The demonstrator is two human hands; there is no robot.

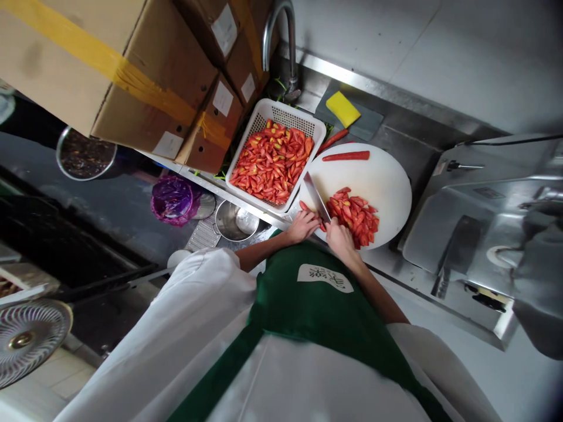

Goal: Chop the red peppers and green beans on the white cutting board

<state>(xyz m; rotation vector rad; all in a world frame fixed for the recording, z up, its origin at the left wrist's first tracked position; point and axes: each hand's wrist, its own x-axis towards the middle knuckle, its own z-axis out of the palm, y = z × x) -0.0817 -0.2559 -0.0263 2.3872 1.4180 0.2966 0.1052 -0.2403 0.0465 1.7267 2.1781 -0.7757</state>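
My right hand [341, 237] is closed round the handle of a kitchen knife [317, 197], a broad blade pointing away from me over the near left part of a round white cutting board [393, 193]. My left hand [303, 225] presses with bent fingers on a red carrot [304, 206] beside the blade; most of that carrot is hidden under the fingers. Right of the knife lies a heap of cut red carrot pieces [354, 217], some with yellowish cores. A whole, long red carrot [346, 156] rests near the board's far edge.
Left of the board, a white perforated basket [257, 112] holds many cut pieces. Behind them are a yellow sponge [343, 109] and a faucet [292, 53]. Cardboard boxes [162, 76] crowd the left; a metal machine [479, 205] stands right. Below the counter sits a steel pot [224, 220].
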